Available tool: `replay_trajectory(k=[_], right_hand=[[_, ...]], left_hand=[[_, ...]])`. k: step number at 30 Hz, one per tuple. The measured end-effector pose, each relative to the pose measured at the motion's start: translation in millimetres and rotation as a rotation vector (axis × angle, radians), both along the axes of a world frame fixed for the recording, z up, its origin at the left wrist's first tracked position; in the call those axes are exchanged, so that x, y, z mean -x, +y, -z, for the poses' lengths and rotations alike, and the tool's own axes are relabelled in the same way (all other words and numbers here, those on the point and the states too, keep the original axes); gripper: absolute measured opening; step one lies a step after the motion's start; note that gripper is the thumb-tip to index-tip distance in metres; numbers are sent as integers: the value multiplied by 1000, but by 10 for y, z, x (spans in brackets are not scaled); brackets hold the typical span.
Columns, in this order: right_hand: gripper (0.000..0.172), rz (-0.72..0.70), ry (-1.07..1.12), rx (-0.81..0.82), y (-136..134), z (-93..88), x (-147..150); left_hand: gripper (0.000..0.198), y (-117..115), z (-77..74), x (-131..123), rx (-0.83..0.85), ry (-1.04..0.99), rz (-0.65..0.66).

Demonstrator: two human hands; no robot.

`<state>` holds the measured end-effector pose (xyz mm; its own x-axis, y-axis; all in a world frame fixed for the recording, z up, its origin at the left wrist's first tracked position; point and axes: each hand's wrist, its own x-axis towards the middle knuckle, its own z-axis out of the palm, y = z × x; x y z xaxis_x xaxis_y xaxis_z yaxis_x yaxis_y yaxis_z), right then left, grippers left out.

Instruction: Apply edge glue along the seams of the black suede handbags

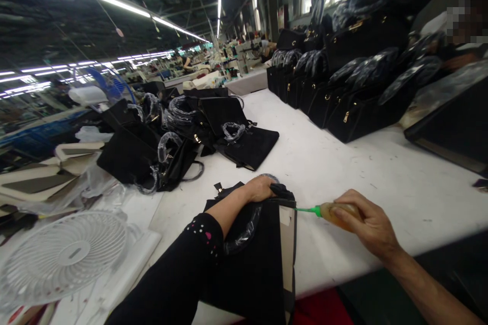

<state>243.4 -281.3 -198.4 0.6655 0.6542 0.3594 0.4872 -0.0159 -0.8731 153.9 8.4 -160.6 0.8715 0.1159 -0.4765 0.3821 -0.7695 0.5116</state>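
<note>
A black handbag (247,264) lies on the white table in front of me, its plastic-wrapped handle (244,238) resting over its upper side. My left hand (261,189) grips the bag's far upper edge, with the fingertips partly hidden behind the black material. In my right hand (366,223) is a glue bottle (339,215) with amber liquid and a green nozzle. The thin tip of that nozzle points left and reaches the bag's right edge, close to a pale inner panel (287,238). Whether liquid is coming out cannot be seen.
Black handbags (145,147) with wrapped handles are heaped at the left. More bags (343,96) stand in a row at the right, near another person (457,25). A white fan (72,254) occupies the near left. The white table (366,167) carries loose thread scraps.
</note>
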Motion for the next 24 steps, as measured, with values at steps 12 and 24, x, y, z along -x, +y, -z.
replay_trajectory(k=[12, 24], right_hand=[[12, -55, 47, 43, 18, -12, -105], [20, -74, 103, 88, 84, 3, -176]], left_hand=[[5, -7, -7, 7, -48, 1, 9], [5, 7, 47, 19, -59, -21, 3]])
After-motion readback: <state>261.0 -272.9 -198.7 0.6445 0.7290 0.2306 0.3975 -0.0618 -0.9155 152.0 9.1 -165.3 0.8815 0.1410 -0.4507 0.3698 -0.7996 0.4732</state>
